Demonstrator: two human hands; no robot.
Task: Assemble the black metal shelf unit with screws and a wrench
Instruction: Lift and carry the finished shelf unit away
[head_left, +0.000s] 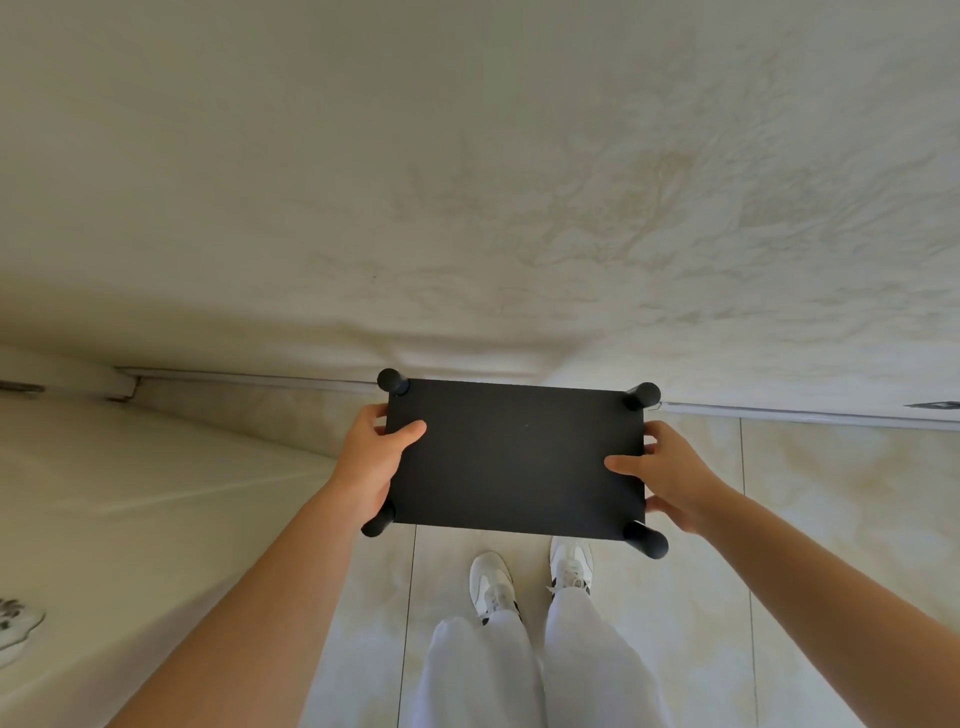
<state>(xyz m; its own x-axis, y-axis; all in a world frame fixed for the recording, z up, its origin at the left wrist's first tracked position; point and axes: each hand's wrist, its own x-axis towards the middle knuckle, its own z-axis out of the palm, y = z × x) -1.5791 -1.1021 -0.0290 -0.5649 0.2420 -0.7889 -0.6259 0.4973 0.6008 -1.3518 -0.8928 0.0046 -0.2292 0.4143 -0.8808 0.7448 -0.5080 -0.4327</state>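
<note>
Shelf: A black shelf unit (519, 457) was seen from straight above, held in the air over the floor, just below the centre of the view. Only its flat rectangular top panel showed; whatever lay beneath it was hidden.

Posts: Four round black post caps (647, 539) stood out at the panel's corners, their lengths out of sight below.

Left hand: The left hand (371, 457) clamped the panel's 9 o'clock edge, thumb lying on top, fingers wrapped under and hidden.

Right hand: The right hand (670, 475) clamped the 3 o'clock edge, one digit on top, the rest curled round the side and only partly visible.

Legs: White trousers (519, 675) and white shoes (491, 579) showed at 6 o'clock, standing on the pale tiled floor (805, 519).

Wall: A cream patterned wall (467, 182) filled everything toward 12 o'clock.

Left side: A white surface (130, 493) ran from 9 toward 7 o'clock; what it was could not be told.

Cut off: A patterned object (15, 629) at 8 o'clock was cropped by the frame edge, unidentifiable.
</note>
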